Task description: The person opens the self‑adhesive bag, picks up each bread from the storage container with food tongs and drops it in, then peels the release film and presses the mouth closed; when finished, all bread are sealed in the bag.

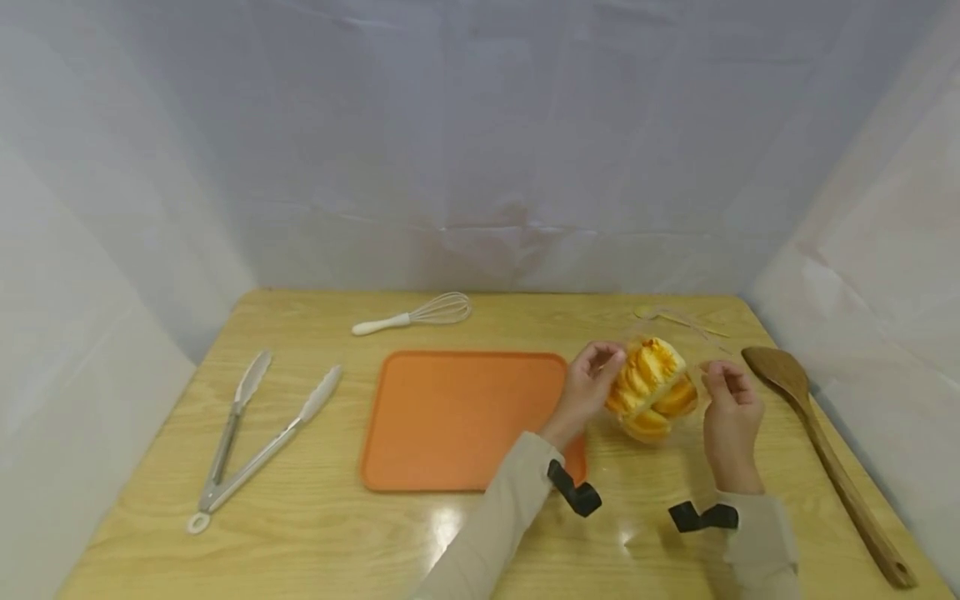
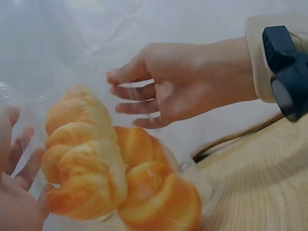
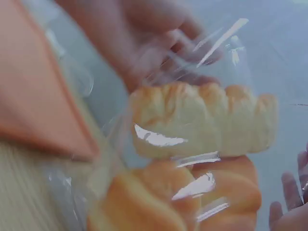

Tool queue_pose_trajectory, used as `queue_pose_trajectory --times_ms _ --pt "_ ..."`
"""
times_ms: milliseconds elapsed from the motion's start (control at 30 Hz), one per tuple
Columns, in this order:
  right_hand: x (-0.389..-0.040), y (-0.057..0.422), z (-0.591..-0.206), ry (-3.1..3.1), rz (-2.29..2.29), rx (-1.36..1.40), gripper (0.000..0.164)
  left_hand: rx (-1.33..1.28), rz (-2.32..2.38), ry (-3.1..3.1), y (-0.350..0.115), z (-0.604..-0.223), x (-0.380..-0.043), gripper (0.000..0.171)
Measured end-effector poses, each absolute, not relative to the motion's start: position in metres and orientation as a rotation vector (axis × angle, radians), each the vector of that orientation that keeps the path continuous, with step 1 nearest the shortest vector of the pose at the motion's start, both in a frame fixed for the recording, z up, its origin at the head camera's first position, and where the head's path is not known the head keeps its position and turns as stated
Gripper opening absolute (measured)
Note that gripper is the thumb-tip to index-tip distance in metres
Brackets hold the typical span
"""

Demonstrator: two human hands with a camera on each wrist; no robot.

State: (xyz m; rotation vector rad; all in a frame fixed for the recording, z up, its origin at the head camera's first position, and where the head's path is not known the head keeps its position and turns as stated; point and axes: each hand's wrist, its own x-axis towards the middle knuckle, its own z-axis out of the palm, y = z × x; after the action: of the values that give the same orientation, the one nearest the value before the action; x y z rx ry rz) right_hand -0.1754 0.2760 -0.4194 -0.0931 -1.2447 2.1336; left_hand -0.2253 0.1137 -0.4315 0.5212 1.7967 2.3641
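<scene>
A clear plastic bag (image 3: 233,55) of bread is held up over the right part of the table, between my two hands. Inside it, a pale-sided pull-apart loaf (image 2: 86,159) lies against twisted golden rolls (image 2: 159,197). My left hand (image 1: 588,387) pinches the bag's film on its left side, thumb against curled fingers. On the other side, my right hand (image 1: 733,417) has thumb and forefinger together at the bag's edge, the film there hardly visible. The right wrist view shows glossy film across the left fingers.
Left of the bag lies an orange tray (image 1: 465,421), its right edge under my left forearm. A white whisk (image 1: 412,315) is behind it; spread metal tongs (image 1: 255,450) lie far left. A wooden spoon (image 1: 825,450) runs along the right edge, a thin yellow utensil (image 1: 690,322) at the back.
</scene>
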Motion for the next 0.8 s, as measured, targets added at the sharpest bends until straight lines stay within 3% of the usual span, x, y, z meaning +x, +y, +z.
queue_pose_trajectory --times_ms 200,433,800 --pt "-0.179 0.275 -0.406 -0.637 2.357 0.021 0.008 0.482 2.464 1.806 0.112 -0.436 -0.23 0.024" --pt "-0.178 0.273 -0.403 -0.572 2.35 -0.057 0.01 0.515 2.409 1.719 0.112 -0.446 -0.227 0.039" --pt "-0.177 0.274 -0.407 -0.598 2.365 0.013 0.005 0.532 2.577 1.748 0.112 -0.437 -0.23 0.027"
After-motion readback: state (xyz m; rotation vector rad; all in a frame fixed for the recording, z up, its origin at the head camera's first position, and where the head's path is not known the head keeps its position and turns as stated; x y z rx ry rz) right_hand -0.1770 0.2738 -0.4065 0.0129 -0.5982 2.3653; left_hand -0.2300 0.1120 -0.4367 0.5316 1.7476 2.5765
